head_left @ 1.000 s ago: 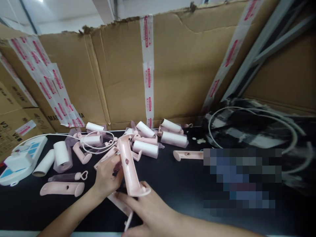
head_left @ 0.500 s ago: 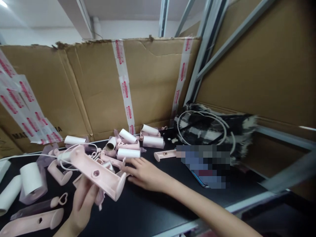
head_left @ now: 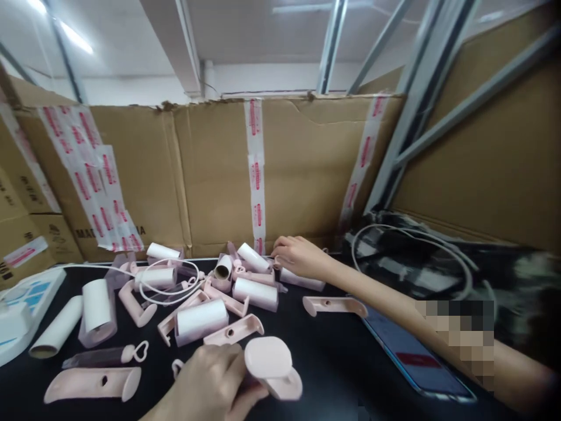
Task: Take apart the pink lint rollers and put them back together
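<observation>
My left hand (head_left: 214, 377), low in the middle, is closed round a pink plastic roller holder (head_left: 268, 356), whose rounded end faces me. At the back of the pile, my right hand (head_left: 298, 255) has its fingers curled down among the parts; what they grip is mostly hidden. Just below that hand, a white roll in a clear purplish cover (head_left: 302, 279) lies on its side. Another covered white roll (head_left: 255, 292) is nearby. Beyond my left hand lie a loose pink holder (head_left: 234, 331) and a white roll in a cover (head_left: 201, 318).
A black tabletop (head_left: 324, 362) carries the parts. Bare white rolls, clear covers and a heart-ended pink piece (head_left: 140, 351) lie left. A phone (head_left: 421, 362) and a pink holder (head_left: 335, 305) lie right. A white cable (head_left: 166, 302) loops over the pile; cardboard (head_left: 219, 175) walls the back.
My right hand has moved from the front of the pile to its back right. My left hand has turned the pink holder end-on and brought it lower and right. The view has shifted.
</observation>
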Demonstrator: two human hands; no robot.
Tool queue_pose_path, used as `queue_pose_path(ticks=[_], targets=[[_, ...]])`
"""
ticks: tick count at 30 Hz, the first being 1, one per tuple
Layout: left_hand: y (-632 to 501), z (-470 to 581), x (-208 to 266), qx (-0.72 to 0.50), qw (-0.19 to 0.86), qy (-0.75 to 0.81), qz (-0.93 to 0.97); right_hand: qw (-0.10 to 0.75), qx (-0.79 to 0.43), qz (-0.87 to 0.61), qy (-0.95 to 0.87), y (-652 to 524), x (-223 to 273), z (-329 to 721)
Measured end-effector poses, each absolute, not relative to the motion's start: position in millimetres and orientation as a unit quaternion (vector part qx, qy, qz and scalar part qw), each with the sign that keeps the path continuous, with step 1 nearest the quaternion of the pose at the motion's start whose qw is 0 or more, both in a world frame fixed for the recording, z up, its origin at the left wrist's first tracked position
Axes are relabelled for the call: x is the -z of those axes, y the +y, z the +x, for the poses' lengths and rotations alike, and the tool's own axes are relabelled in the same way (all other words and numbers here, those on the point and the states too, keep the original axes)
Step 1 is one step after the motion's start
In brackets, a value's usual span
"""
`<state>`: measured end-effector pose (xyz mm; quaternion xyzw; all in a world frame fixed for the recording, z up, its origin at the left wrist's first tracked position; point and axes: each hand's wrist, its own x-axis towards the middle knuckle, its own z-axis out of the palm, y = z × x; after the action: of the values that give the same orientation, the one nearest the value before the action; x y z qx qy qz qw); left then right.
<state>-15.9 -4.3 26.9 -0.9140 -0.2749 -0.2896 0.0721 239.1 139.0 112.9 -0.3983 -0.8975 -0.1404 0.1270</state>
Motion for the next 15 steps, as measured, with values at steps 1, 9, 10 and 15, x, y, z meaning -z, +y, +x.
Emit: queue_pose_path(ticks=[1, 9, 10, 15], targets=[[-3.5, -15.0, -27.2, 0.285, 0.086, -0.274, -0.915, 0.120, 0.141, -0.381, -0.906, 145.4, -112.7, 223.1], [-3.5, -5.7, -17.4, 0.360, 0.219, -0.197, -0.885, 0.027, 0.055, -0.214, -0.975, 182.8, -101.7, 83.9], [-4.5, -5.0, -16.9, 0.364, 0.227, -0.201, -0.881, 0.012, 0.036, -0.189, -0.981, 181.9, -96.7, 71.0], [-6.7, -4.3, -15.4, 0.351, 0.254, -0.204, -0.878, -0.008, 0.006, -0.168, -0.986, 178.1, -77.2, 39.1]])
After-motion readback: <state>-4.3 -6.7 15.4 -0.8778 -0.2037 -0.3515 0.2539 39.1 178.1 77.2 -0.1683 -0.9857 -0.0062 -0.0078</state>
